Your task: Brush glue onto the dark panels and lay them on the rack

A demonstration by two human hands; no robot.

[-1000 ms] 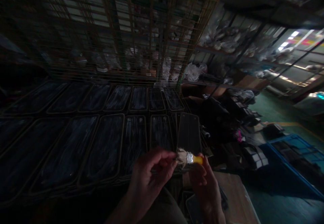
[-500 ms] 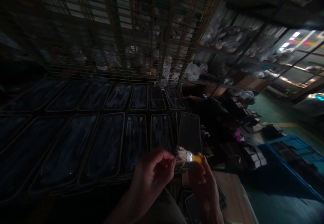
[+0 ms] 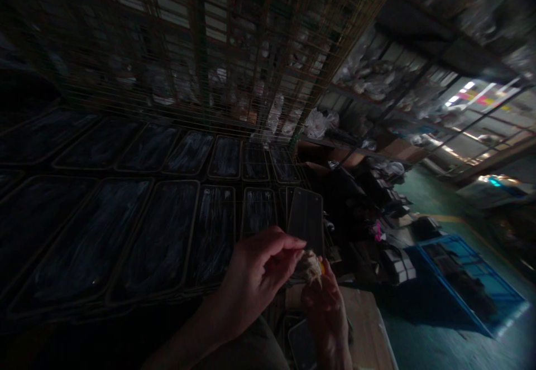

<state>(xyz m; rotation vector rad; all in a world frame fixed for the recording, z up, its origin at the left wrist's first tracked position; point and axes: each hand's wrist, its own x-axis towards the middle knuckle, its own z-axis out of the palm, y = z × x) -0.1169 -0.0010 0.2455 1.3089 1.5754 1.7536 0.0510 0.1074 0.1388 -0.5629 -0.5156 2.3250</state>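
Observation:
My right hand (image 3: 324,306) grips a small brush (image 3: 312,267) with pale bristles and a yellow handle, bristles turned toward me. My left hand (image 3: 259,272) is curled, its fingertips pinching at the bristles. A dark flat phone-shaped panel (image 3: 306,219) stands up just behind the brush; what holds it is hidden. Rows of dark smeared panels (image 3: 167,236) lie on the bench ahead and to the left.
A wire mesh rack (image 3: 234,52) rises behind the bench, with bagged goods behind it. To the right are shelves with boxes (image 3: 397,147), a blue crate (image 3: 469,275) on the green floor, and a wooden board (image 3: 364,331) by my right wrist.
The view has swung to the right and tilted. The brush has turned so its bristles face me and the yellow handle is mostly hidden. My left fingers have closed further onto the bristles.

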